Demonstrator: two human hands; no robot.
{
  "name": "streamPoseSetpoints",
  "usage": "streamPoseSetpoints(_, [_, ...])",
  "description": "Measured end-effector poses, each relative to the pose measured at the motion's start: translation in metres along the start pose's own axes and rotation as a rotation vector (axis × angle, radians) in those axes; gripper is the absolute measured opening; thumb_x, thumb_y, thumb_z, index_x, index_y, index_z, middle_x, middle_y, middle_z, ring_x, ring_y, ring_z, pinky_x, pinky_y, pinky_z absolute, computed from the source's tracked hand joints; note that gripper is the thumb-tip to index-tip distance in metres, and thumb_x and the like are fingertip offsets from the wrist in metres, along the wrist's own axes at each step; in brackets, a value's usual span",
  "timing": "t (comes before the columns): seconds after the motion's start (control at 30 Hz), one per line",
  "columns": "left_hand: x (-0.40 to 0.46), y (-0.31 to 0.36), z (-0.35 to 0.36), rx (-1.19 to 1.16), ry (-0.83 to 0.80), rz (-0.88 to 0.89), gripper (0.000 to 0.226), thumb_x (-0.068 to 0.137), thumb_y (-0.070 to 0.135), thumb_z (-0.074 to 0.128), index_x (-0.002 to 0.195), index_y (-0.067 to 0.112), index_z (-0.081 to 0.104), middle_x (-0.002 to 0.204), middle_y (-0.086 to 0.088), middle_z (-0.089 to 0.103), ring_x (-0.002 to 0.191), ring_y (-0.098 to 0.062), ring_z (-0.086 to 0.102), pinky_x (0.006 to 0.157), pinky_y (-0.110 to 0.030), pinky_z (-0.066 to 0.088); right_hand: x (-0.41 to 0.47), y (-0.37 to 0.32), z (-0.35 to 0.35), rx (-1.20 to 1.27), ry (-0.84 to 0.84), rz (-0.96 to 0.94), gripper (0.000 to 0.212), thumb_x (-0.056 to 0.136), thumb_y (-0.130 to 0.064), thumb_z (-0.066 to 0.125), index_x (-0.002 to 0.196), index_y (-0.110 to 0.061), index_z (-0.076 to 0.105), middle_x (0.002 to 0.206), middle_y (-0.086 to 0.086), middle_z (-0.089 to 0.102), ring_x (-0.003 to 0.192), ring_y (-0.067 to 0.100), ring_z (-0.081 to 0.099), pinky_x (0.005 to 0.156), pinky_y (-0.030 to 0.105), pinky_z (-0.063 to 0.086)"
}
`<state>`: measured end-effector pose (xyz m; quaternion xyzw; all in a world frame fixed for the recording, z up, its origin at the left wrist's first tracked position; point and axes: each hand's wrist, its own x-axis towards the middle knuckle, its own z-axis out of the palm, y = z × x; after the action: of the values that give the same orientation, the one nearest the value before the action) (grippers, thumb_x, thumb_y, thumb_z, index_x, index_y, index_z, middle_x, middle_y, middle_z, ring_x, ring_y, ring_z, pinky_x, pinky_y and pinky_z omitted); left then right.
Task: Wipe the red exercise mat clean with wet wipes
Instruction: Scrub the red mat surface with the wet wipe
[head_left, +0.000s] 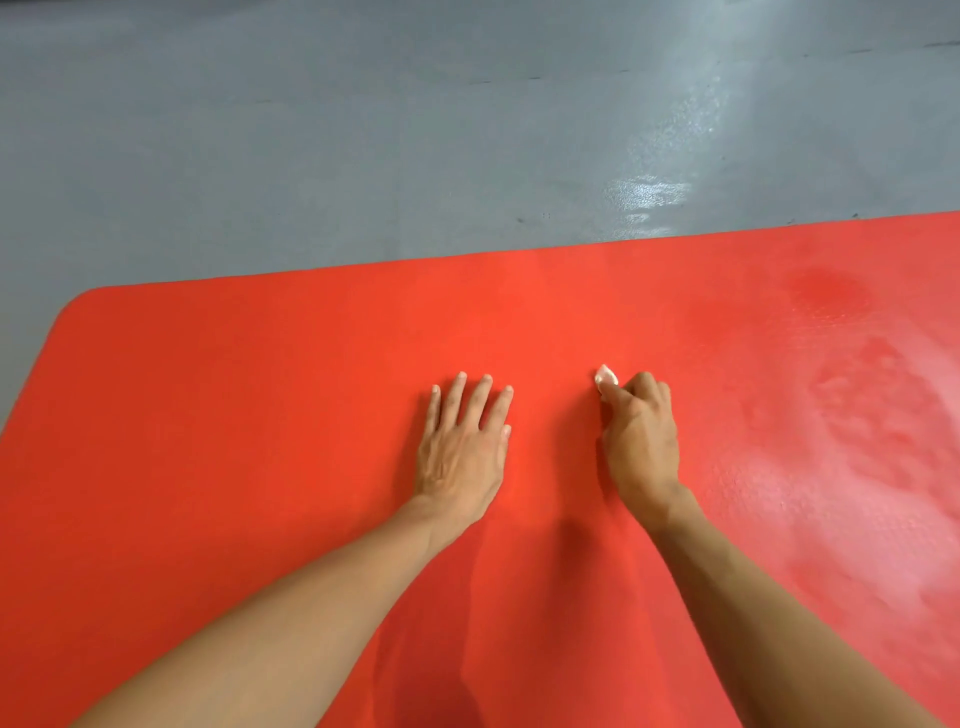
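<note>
While the left hand (464, 447) lies flat and the right hand (640, 436) bunches a small white wet wipe (605, 376), the soft red foam exercise mat (260, 405) likely needs pinning.

A glossy grey floor (311, 156) fills the far half, with a bright light glare toward two o'clock and faint dark scuffs.

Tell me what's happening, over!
Left hand flat on red mat. Right hand gripping wet wipe against mat. Nothing in the way.
</note>
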<state>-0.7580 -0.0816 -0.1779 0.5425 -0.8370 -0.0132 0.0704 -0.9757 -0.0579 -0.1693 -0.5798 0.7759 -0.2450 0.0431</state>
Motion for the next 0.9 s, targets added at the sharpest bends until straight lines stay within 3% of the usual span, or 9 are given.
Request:
streamPoseSetpoints(0.07, [-0.018, 0.003, 0.003, -0.040, 0.022, 0.006, 0.055, 0.105, 0.041, 0.033, 0.153, 0.022, 0.052, 0.157, -0.005, 0.050, 0.151, -0.035, 0.038, 0.124, -0.056, 0.029, -0.020, -0.021, 0.005, 0.001, 0.006, -0.019, 0.045, 0.095, 0.001, 0.057, 0.139, -0.007, 0.060, 0.095, 0.008, 0.051, 0.091, 0.032, 0.046, 0.077, 0.042, 0.046])
streamPoseSetpoints(0.23, [-0.029, 0.003, 0.008, -0.037, 0.003, 0.004, 0.056, 0.106, 0.043, 0.033, 0.157, 0.024, 0.046, 0.164, -0.002, 0.041, 0.156, -0.031, 0.028, 0.126, -0.052, 0.025, -0.067, -0.031, 0.003, 0.013, -0.157, -0.430, 0.043, 0.098, -0.013, 0.063, 0.141, -0.011, 0.059, 0.092, 0.001, 0.050, 0.085, 0.024, 0.047, 0.071, 0.037, 0.049])
streamPoseSetpoints(0.33, [-0.028, 0.004, 0.008, -0.024, 0.002, 0.001, 0.056, 0.106, 0.044, 0.031, 0.156, 0.024, 0.047, 0.163, -0.003, 0.043, 0.155, -0.032, 0.030, 0.125, -0.053, 0.027, -0.047, -0.009, -0.004, 0.053, -0.070, -0.189, 0.035, 0.101, -0.012, 0.061, 0.135, -0.017, 0.066, 0.089, -0.001, 0.049, 0.088, 0.025, 0.047, 0.073, 0.042, 0.051])
streamPoseSetpoints(0.43, [-0.028, 0.006, 0.010, -0.014, 0.007, 0.002, 0.056, 0.106, 0.042, 0.031, 0.154, 0.020, 0.051, 0.160, -0.006, 0.048, 0.152, -0.034, 0.036, 0.124, -0.055, 0.030, -0.051, -0.028, 0.001, 0.059, 0.008, 0.035, 0.035, 0.101, -0.006, 0.058, 0.135, -0.012, 0.065, 0.091, 0.002, 0.049, 0.089, 0.026, 0.046, 0.074, 0.043, 0.050])
streamPoseSetpoints(0.5, [-0.029, 0.009, 0.009, -0.014, 0.015, -0.010, 0.055, 0.106, 0.042, 0.032, 0.151, 0.019, 0.054, 0.157, -0.007, 0.051, 0.150, -0.035, 0.039, 0.124, -0.054, 0.031, -0.074, -0.052, 0.005, 0.087, -0.035, -0.059, 0.035, 0.102, -0.009, 0.055, 0.136, -0.010, 0.062, 0.093, 0.002, 0.049, 0.089, 0.025, 0.046, 0.074, 0.038, 0.049])
streamPoseSetpoints(0.63, [-0.045, 0.013, 0.005, -0.076, 0.046, 0.001, 0.051, 0.105, 0.037, 0.037, 0.149, 0.020, 0.056, 0.154, -0.006, 0.053, 0.150, -0.034, 0.040, 0.124, -0.053, 0.031, -0.091, -0.044, -0.003, 0.009, -0.177, -0.461, 0.034, 0.106, -0.022, 0.047, 0.135, -0.012, 0.062, 0.092, -0.001, 0.046, 0.086, 0.023, 0.045, 0.075, 0.038, 0.047])
streamPoseSetpoints(0.73, [-0.069, 0.011, 0.004, -0.080, 0.047, 0.023, 0.053, 0.104, 0.037, 0.037, 0.152, 0.019, 0.053, 0.157, -0.004, 0.050, 0.151, -0.032, 0.038, 0.125, -0.053, 0.030, -0.067, -0.005, -0.012, 0.028, -0.025, -0.150, 0.035, 0.102, -0.008, 0.059, 0.136, -0.013, 0.064, 0.090, 0.000, 0.045, 0.089, 0.025, 0.044, 0.074, 0.034, 0.042])
streamPoseSetpoints(0.8, [-0.079, 0.007, 0.003, -0.055, 0.030, 0.020, 0.055, 0.106, 0.040, 0.034, 0.155, 0.020, 0.049, 0.161, -0.003, 0.046, 0.154, -0.031, 0.034, 0.126, -0.053, 0.028, -0.065, -0.005, -0.011, 0.056, 0.040, 0.087, 0.029, 0.104, -0.007, 0.056, 0.131, -0.009, 0.065, 0.091, 0.002, 0.046, 0.091, 0.027, 0.043, 0.077, 0.038, 0.044])
streamPoseSetpoints(0.9, [-0.080, 0.007, 0.004, -0.046, 0.009, 0.004, 0.056, 0.106, 0.041, 0.034, 0.155, 0.020, 0.048, 0.162, -0.003, 0.044, 0.155, -0.030, 0.032, 0.125, -0.052, 0.028, -0.097, -0.046, 0.001, 0.040, -0.043, -0.072, 0.032, 0.106, -0.012, 0.048, 0.134, -0.004, 0.060, 0.097, 0.005, 0.050, 0.093, 0.027, 0.045, 0.082, 0.044, 0.047])
